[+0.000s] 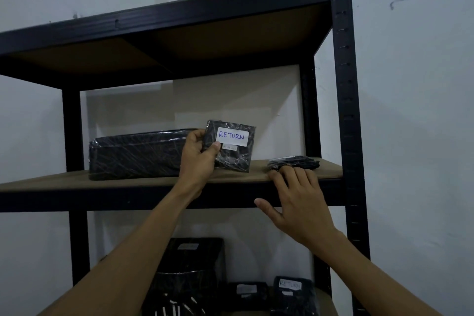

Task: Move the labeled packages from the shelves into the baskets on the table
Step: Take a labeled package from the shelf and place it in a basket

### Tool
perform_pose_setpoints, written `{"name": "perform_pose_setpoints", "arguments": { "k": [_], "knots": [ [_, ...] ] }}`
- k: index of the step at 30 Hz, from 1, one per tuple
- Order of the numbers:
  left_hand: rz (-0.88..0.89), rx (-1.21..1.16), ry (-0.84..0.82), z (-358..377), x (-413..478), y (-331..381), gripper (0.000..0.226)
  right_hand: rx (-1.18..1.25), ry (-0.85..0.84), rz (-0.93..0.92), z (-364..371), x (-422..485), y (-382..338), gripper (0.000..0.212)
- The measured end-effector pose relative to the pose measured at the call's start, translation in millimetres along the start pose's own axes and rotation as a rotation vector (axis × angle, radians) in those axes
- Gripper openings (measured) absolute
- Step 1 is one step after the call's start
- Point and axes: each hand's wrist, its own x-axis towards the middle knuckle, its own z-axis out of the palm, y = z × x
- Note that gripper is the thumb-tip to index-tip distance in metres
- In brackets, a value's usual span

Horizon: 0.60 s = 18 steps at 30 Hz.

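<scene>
Right hand [297,202] lies open on shelf [77,182] front edge by small pack [295,160]; my left hand [198,156] pinches RETURN pack [238,159] upright to read label [232,136].

Centre of frame: small package [232,147], black in clear film, with a white label reading "RETURN" and a smaller label beneath. It is upright, slightly tilted, over the middle shelf [128,181], and the left hand [198,156] pinches its left edge.

Left of centre: large package [136,154], long, black and film-wrapped, lying flat on the same shelf.

Right of centre: flat package [292,161], black, lying near the shelf's front edge, with the extended fingers of the right hand [297,202] at its near side.

Lower centre: tall package [195,254], upright, its pale label unreadable.

Lower right: blurred-label package [246,292] and, just beside it, second "RETURN" package [292,295].
</scene>
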Motion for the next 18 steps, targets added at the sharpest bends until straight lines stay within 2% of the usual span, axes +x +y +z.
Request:
{"name": "perform_pose_setpoints", "arguments": {
  "k": [11, 18],
  "knots": [
    [-0.075, -0.060, 0.025, -1, -11, 7, 0.026, -0.014, -0.033, -0.044, -6, -10, -1, 0.063],
    [-0.059, -0.034, 0.056, 2, -43, 36, 0.028, -0.060, -0.195, -0.091, -32, -43, -1, 0.073]
  ]
}}
